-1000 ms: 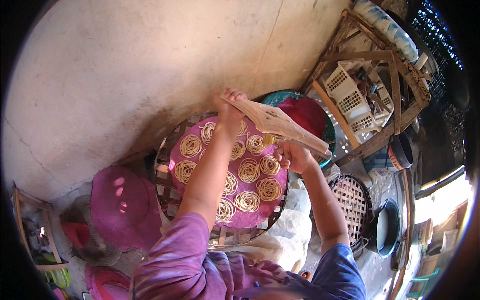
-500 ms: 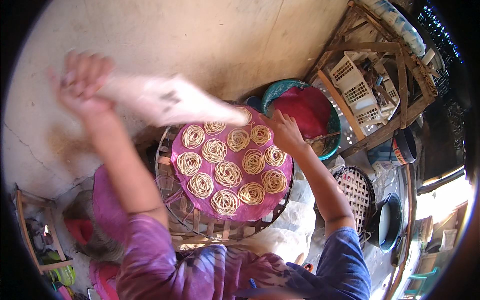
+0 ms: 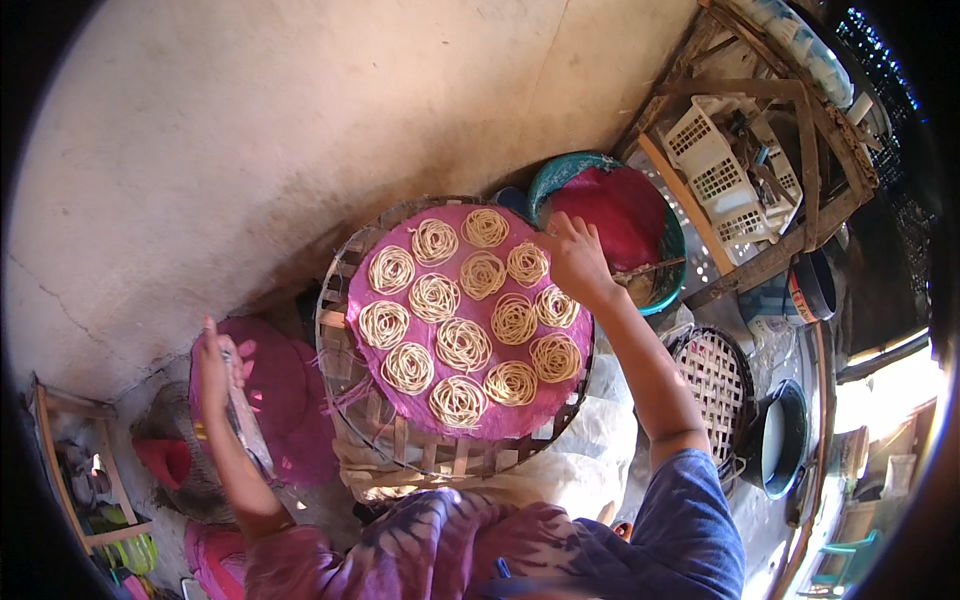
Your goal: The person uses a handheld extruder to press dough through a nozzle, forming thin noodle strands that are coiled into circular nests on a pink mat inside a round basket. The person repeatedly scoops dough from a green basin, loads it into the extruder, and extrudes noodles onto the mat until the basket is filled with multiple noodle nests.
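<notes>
A magenta cloth [image 3: 470,400] is showing on a tan woven bamboo tray [image 3: 400,440], under pale cream noodle coils [image 3: 463,343] wound in spirals. A teal basin [image 3: 560,175] is showing a deep pink cloth [image 3: 620,205] inside. The white plastic basket [image 3: 715,170] is showing a grid pattern. The person's shirt [image 3: 470,545] is showing purple tie-dye with a blue sleeve [image 3: 690,530]. The ground [image 3: 250,130] is looking pale beige.

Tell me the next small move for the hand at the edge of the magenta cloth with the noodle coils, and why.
Probably tug the round magenta cloth slightly to straighten it on the woven bamboo tray. The right hand rests at the cloth's far edge beside the pale spiral noodle coils, while the left hand holds a flat pale tool away to the side.
</notes>
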Tool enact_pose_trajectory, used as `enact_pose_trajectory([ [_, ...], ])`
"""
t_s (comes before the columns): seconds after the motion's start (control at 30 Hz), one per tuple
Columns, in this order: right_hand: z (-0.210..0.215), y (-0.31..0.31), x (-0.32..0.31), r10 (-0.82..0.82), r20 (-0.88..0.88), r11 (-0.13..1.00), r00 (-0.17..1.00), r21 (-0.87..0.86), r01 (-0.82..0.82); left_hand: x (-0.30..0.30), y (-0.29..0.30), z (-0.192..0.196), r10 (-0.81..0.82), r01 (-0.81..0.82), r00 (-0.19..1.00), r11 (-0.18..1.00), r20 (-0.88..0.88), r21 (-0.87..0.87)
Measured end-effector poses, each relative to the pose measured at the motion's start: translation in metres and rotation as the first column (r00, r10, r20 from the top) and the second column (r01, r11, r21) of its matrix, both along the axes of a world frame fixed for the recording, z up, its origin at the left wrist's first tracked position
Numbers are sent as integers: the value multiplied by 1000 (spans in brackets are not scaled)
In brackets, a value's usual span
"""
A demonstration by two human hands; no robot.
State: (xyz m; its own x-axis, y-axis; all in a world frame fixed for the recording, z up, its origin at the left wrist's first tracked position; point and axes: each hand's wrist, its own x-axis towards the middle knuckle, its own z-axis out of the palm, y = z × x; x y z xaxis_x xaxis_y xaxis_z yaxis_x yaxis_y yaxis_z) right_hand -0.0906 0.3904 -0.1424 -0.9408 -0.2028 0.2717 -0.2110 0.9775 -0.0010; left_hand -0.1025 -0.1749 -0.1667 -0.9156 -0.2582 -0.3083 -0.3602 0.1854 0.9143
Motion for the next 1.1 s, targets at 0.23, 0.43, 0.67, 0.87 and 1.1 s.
enact_pose_trajectory([
  [0.23, 38, 4, 46, -178, -161, 978, 971, 83, 193, -23, -28, -148, -13, 14, 1000, 999, 23, -45],
  [0.43, 10, 10, 94, -162, -11, 873, 987, -468, 138, -61, -53, -246, -73, 12, 973, 964, -220, -265],
  [0.67, -31, -14, 74, -227, 33, 906, 973, -360, 224, -34, -33, -237, -127, 52, 957, 960, -262, -276],
  [0.87, -39, -17, 62, -199, 34, 894, 979, -403, 195, 3, -30, -181, -63, -70, 956, 899, -287, -432],
  [1.1, -28, -17, 61, -288, 20, 870, 957, -413, 270, 5, -43, -167, -48, -11, 948, 983, -314, -182],
])
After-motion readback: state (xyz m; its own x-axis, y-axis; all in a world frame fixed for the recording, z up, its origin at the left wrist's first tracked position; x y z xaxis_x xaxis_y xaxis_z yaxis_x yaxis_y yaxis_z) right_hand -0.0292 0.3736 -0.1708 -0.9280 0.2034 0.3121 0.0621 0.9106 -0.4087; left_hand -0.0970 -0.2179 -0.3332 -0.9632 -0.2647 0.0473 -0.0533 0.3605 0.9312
